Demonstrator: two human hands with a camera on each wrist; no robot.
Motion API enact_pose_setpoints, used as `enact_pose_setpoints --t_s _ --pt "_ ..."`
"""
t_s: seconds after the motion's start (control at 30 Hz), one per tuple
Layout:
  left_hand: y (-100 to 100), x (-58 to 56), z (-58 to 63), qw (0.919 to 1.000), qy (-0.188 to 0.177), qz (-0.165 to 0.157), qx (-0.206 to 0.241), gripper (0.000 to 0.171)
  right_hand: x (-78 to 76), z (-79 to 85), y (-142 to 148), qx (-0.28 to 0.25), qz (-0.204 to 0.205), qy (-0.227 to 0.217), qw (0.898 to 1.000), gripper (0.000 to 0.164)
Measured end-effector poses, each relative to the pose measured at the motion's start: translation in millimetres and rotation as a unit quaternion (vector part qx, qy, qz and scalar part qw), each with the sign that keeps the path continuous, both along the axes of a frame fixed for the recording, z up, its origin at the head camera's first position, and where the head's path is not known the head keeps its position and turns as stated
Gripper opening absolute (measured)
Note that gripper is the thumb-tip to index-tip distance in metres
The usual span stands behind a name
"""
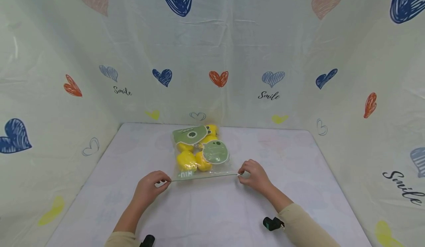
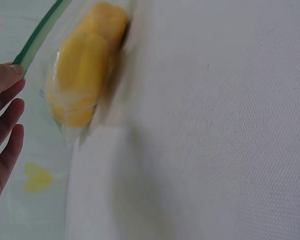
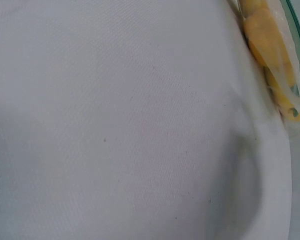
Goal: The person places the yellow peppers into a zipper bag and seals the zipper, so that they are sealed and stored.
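A clear zip bag (image 1: 206,177) with green cartoon prints lies on the table, its zip edge toward me. Inside are several rounded yellow things (image 1: 187,161), whose kind I cannot tell. My left hand (image 1: 149,188) pinches the left end of the zip edge between thumb and finger. At the right end, my right hand (image 1: 255,176) pinches the same edge, so the strip runs straight between both hands. The left wrist view shows the thumb of the left hand (image 2: 5,110) on the green zip strip (image 2: 37,32). From the right wrist view, the right hand is hidden.
The white-covered table (image 1: 206,214) spreads around the bag. A pale curtain (image 1: 199,44) printed with hearts and "Smile" stands behind and along both sides. Black wrist-worn devices show beside the right sleeve (image 1: 303,223) and the left sleeve (image 1: 122,239).
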State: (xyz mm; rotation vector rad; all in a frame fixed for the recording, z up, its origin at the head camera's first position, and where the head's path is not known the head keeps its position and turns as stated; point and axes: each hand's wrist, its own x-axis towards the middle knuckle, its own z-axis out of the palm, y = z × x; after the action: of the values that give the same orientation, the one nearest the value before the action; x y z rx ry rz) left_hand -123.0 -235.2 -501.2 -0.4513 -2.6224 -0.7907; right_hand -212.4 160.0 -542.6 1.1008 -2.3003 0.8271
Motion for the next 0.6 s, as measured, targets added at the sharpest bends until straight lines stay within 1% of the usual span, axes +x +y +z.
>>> enact_pose_setpoints --t_s 0.13,0.27,0.37,0.47,0.53,0.6 --pt "-1.6 0.8 -0.3 1.0000 -0.005 0.000 -0.002 0.027 1.2 0.4 0.2 0.002 0.001 -0.005 1.000 0.018" --pt "-2.4 -0.9 -1.2 0.9999 0.005 -0.010 -0.001 0.027 2.4 0.9 0.2 0.003 -0.006 -0.006 1.000 0.019" --pt "-2.8 -1.9 -1.0 0.9998 -0.003 -0.018 -0.005 0.027 3.1 1.0 0.9 0.008 -0.012 -0.009 1.000 0.019" --pt "-3.6 -1.7 0.4 0.9989 -0.035 -0.029 -0.012 0.025 5.9 2.5 2.4 0.015 -0.015 -0.016 1.000 0.018" --pt "-3.7 -0.9 2.2 0.9971 -0.061 -0.040 -0.024 0.022 8.9 3.9 4.0 0.021 -0.018 -0.024 0.999 0.018" --pt "-3.4 0.5 4.4 0.9952 -0.079 -0.048 -0.035 0.020 12.0 5.8 5.9 0.028 -0.021 -0.029 0.999 0.020"
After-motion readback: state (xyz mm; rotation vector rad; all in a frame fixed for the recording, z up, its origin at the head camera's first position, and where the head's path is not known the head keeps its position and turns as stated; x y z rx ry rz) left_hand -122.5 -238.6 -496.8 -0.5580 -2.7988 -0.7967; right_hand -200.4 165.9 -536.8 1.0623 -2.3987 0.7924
